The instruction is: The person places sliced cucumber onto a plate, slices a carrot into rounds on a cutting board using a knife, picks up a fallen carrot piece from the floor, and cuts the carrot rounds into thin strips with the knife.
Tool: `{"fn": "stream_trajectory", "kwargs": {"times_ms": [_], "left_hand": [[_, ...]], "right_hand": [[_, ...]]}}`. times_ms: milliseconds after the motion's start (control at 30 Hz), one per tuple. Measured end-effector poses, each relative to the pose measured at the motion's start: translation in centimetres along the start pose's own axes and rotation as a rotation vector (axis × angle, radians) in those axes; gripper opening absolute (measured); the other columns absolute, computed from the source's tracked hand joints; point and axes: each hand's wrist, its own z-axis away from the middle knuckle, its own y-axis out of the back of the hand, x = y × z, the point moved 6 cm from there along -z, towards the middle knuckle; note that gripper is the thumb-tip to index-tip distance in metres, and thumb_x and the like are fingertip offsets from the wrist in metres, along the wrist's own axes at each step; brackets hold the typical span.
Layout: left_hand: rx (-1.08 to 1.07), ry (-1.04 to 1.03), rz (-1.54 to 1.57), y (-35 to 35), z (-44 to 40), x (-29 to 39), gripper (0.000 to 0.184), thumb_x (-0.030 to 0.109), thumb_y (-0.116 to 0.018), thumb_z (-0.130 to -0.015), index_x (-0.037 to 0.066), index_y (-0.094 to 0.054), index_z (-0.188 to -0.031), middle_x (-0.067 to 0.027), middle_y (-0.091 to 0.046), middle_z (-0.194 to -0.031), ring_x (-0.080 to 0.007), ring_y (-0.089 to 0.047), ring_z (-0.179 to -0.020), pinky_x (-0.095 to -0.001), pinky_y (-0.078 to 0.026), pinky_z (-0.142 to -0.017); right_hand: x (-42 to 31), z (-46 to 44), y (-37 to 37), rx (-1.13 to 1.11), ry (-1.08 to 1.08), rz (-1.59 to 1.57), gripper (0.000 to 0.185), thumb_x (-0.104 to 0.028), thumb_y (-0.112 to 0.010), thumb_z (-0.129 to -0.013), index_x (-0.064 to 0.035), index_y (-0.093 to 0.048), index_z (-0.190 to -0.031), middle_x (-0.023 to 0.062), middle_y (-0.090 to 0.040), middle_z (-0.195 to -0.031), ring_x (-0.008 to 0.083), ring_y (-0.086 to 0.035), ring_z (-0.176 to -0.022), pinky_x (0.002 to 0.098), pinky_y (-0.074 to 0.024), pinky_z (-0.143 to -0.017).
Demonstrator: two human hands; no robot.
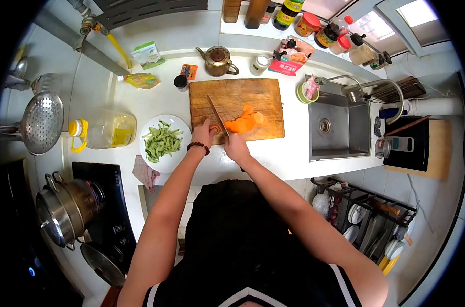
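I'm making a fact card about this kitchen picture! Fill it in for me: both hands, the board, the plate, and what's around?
Left hand: on a carrot piece; dark beaded bracelet on the wrist
Right hand: gripping a knife
Wooden board: carrot slices lie right of the blade
White plate: green vegetable strips, left of the board
Behind the board: a teapot
Far right of the board: a metal sink
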Motion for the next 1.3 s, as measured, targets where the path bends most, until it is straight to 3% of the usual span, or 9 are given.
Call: {"fn": "stream_trajectory", "kwargs": {"times_ms": [67, 633, 833, 900, 1133, 1300], "left_hand": [[0.001, 0.021, 0.056, 0.0, 0.2, 0.0, 0.025, 0.014, -0.070, -0.090, 0.001, -0.058, -0.108, -0.0272, -0.069, -0.097, -0.0467, -0.066, -0.096, -0.0522, -0.054, -0.082], [0.022, 0.060, 0.031, -1.1, 0.1, -0.2, 0.020, 0.011, -0.068, -0.090, -0.002, -0.059, -0.104, -0.0283, -0.069, -0.091, -0.0466, -0.067, -0.093, -0.0522, -0.054, -0.080], [0.050, 0.009, 0.055, -1.0, -0.2, -0.2, 0.020, 0.011, -0.070, -0.090, -0.002, -0.060, -0.102, -0.0267, -0.070, -0.090, -0.0446, -0.068, -0.091, -0.0496, -0.055, -0.078], [0.054, 0.025, 0.047, -0.6, -0.4, -0.1, 0.020, 0.010, -0.072, -0.089, -0.002, -0.060, -0.100, -0.0255, -0.071, -0.090, -0.0430, -0.069, -0.089, -0.0473, -0.055, -0.075], [0.104, 0.126, -0.010, -1.5, -0.1, -1.2, 0.026, 0.023, -0.074, -0.089, -0.001, -0.064, -0.088, -0.0228, -0.070, -0.082, -0.0427, -0.069, -0.081, -0.0474, -0.054, -0.072], [0.156, 0.092, 0.011, -1.6, 0.3, -1.1, 0.027, 0.026, -0.075, -0.089, 0.000, -0.066, -0.087, -0.0218, -0.070, -0.080, -0.0408, -0.069, -0.078, -0.0474, -0.054, -0.071]], "right_hand": [[-0.1, 0.6, 0.1, 0.017, 0.035, -0.005, 0.020, -0.004, -0.058, -0.086, 0.0116, -0.068, -0.079, 0.0371, -0.062, -0.077, 0.0512, -0.066, -0.077, 0.0561, -0.0548, -0.075], [-1.2, 1.7, 0.9, -0.041, -0.060, 0.038, 0.018, -0.003, -0.058, -0.084, 0.0101, -0.065, -0.075, 0.0363, -0.062, -0.074, 0.0517, -0.066, -0.076, 0.0563, -0.0548, -0.072], [0.2, -0.7, -1.0, -0.092, 0.048, 0.083, 0.018, -0.003, -0.059, -0.082, 0.0101, -0.067, -0.073, 0.0367, -0.061, -0.073, 0.0520, -0.065, -0.076, 0.0562, -0.0547, -0.074], [0.7, -1.6, -1.7, -0.101, 0.054, 0.072, 0.018, -0.004, -0.057, -0.085, 0.0111, -0.066, -0.081, 0.0350, -0.063, -0.077, 0.0529, -0.064, -0.078, 0.0557, -0.0540, -0.073], [0.5, -1.2, 0.9, 0.034, -0.040, 0.001, 0.022, -0.009, -0.059, -0.090, 0.0113, -0.066, -0.085, 0.0346, -0.063, -0.077, 0.0527, -0.064, -0.080, 0.0552, -0.0530, -0.073], [-0.3, 0.3, 2.2, -0.071, -0.096, 0.042, 0.020, -0.005, -0.057, -0.087, 0.0113, -0.068, -0.083, 0.0359, -0.064, -0.080, 0.0511, -0.065, -0.081, 0.0557, -0.0540, -0.075]]}}
